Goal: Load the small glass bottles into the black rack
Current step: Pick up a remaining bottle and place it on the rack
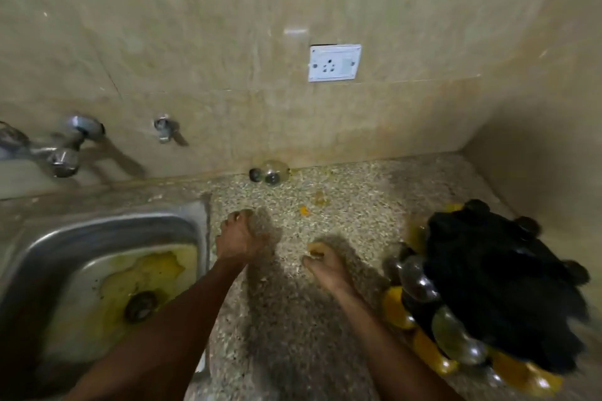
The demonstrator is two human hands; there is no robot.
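Two bare hands reach over a speckled stone counter (342,192). The left hand (239,238) has its fingers curled under, and whether it holds anything I cannot tell through the blur. The right hand (325,265) pinches a small yellow-orange piece (315,247) at its fingertips. At the right, the black rack (501,286) lies tilted on the counter, with a cluster of small glass bottles (420,280) along its near-left side, some clear and some yellow; the blur prevents a firm count. One more glass bottle (270,171) lies on its side at the far edge, touching the beige wall. One steel sink (42,247) sits at the left, stained yellow around its drain (140,305). One tap (63,148) and one white socket (334,62) are mounted on the wall
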